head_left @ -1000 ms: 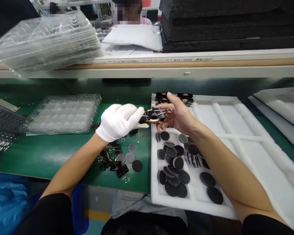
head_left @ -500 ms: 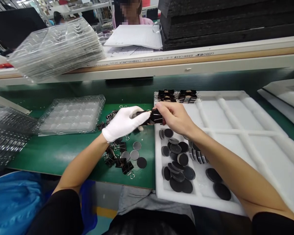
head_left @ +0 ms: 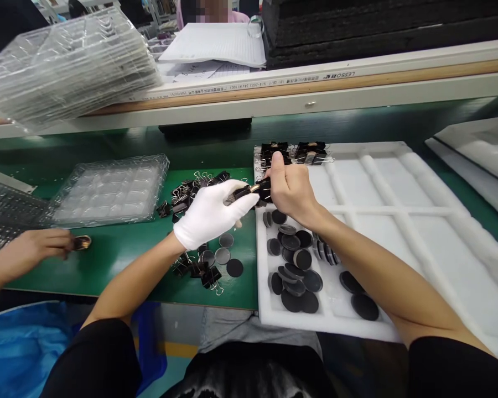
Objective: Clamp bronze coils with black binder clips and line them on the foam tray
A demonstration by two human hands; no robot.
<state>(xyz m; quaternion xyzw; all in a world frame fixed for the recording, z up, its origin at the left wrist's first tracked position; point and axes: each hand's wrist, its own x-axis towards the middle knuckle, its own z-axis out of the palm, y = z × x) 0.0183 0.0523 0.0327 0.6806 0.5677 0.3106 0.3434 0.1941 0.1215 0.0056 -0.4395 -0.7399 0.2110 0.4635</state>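
My left hand, in a white glove, is closed around a small clamped piece with a light, gold-looking edge. My bare right hand grips a black binder clip at the right side of that piece, thumb raised. The fingers partly cover the piece. Loose binder clips lie in a heap behind the glove, and more clips lie nearer me. Dark discs and greyer ones rest beside them on the green table. Clipped pieces stand in the back left of the white tray.
Dark round discs fill the tray's near-left compartments. At left, another person's hand holds a small round coppery piece near a clear plastic tray. Stacked clear trays and black foam sheets sit on the shelf.
My right hand has turned, its thumb now pointing up, while my left keeps its hold. Another person's hand with a round piece has come in from the left. The view has tilted down slightly.
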